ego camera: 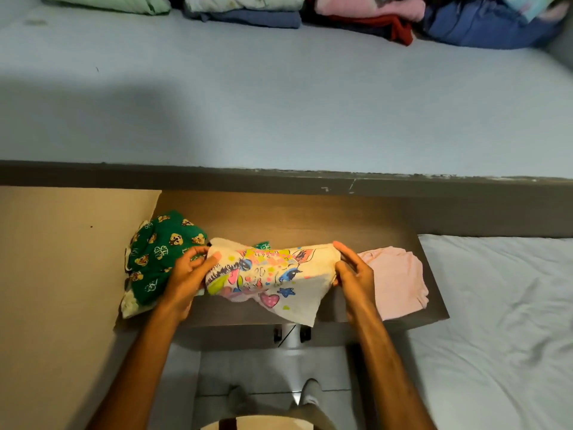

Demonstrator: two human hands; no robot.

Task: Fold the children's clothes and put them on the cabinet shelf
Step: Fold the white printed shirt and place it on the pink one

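Note:
A white child's shirt with a colourful cartoon print [269,274] is stretched between both hands just above the brown cabinet shelf [294,218]. My left hand [186,274] pinches its left edge and my right hand [353,274] grips its right edge. One corner of the shirt hangs past the shelf's front edge. A green garment with bear faces [155,252] lies bunched on the shelf to the left, partly behind my left hand. A folded pale pink garment [397,280] rests on the shelf to the right.
Above the shelf runs a wide pale blue surface [279,103] with a row of folded clothes along its far edge: green [108,3], blue [248,17], pink and red [372,17]. A white bed sheet [502,321] lies at the right. A beige panel [62,259] stands left.

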